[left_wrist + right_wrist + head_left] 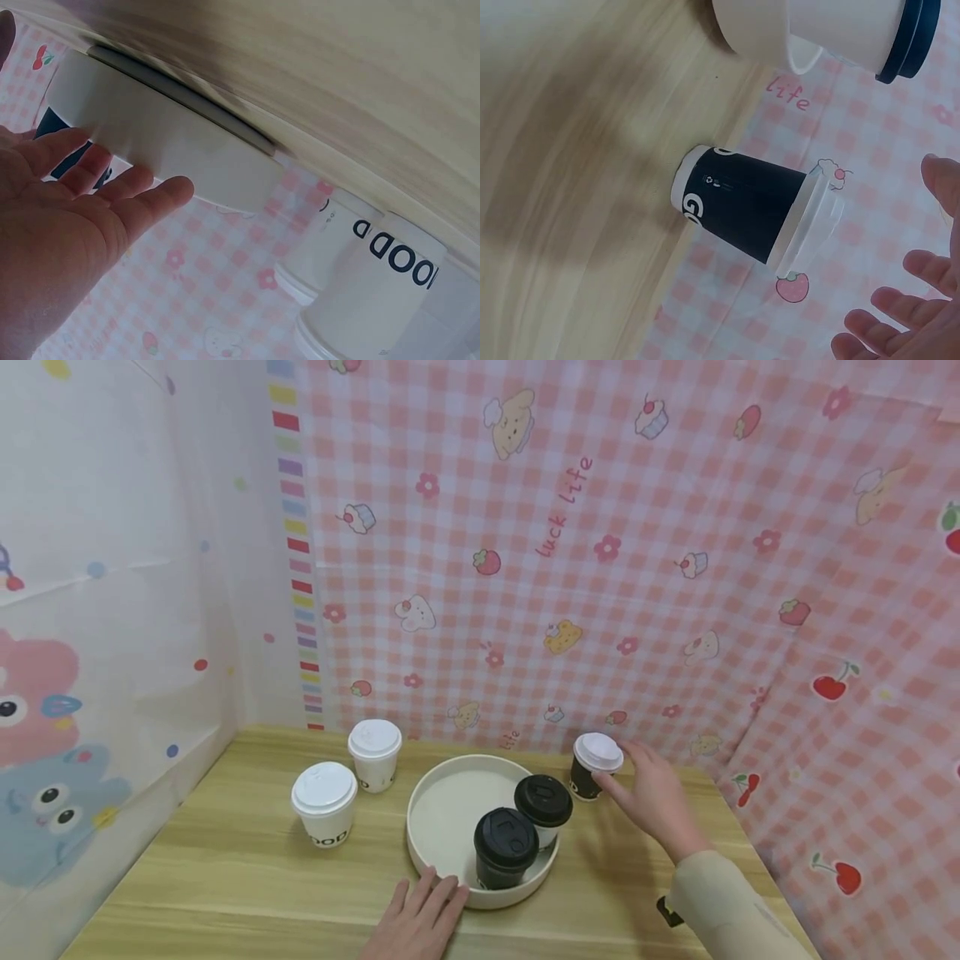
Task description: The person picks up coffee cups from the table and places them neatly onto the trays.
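Observation:
A round cream tray [446, 814] holds a dark cup with a black lid [504, 852] and a white cup with a black lid [543, 802]. At the tray's front edge is my left hand [418, 917], its fingers fairly straight and spread, fingertips right at the tray's side wall [165, 150]. My right hand [658, 793] reaches to a black cup with a white lid [746, 206] standing to the right of the tray. In the right wrist view its fingers [889, 330] are spread apart from that lid, holding nothing.
Two white cups with white lids, a nearer one [325, 806] and a farther one [375, 756], stand left of the tray on the wooden table [225, 877]. A pink checked cloth [465, 610] hangs behind the table. A small black object [667, 912] shows beside the right sleeve.

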`<act>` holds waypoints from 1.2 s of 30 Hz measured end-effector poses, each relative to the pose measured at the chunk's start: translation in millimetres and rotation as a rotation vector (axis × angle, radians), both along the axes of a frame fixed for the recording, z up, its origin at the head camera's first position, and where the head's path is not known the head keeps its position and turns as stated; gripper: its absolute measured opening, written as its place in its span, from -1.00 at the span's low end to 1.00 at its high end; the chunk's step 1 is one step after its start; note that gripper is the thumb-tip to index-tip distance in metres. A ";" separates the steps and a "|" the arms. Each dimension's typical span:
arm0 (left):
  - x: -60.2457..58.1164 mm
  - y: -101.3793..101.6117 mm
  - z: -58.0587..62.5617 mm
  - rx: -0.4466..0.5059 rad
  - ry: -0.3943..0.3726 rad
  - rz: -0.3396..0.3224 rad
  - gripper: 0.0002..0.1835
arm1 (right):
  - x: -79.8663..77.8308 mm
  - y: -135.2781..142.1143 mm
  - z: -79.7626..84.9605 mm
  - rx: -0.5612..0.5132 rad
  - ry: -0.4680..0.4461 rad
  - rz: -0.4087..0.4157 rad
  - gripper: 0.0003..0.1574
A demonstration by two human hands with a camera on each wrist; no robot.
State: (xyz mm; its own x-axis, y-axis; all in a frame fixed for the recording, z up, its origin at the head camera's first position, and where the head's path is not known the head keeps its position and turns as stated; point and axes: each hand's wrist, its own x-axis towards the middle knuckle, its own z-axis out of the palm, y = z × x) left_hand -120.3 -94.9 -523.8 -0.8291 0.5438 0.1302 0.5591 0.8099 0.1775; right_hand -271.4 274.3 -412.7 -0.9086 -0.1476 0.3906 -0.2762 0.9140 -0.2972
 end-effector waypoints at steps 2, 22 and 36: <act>0.0 0.1 -0.2 0.001 -0.002 0.002 0.09 | -4.6 -2.2 -0.1 -0.002 -0.018 0.002 -0.09; -3.8 -10.1 5.7 -0.007 0.025 0.009 0.07 | -25.1 -1.8 -4.5 0.004 -0.053 -0.039 -0.13; -29.1 -46.5 33.7 0.058 0.060 0.076 0.05 | -34.5 4.1 -7.5 0.006 -0.108 -0.042 -0.07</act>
State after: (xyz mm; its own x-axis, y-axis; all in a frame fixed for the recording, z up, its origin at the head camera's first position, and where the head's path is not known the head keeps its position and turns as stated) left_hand -149.3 -141.3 -490.2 -0.8571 0.4702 0.2104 0.5079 0.8396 0.1927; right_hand -305.9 278.4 -420.2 -0.9509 -0.1105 0.2890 -0.2042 0.9259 -0.3178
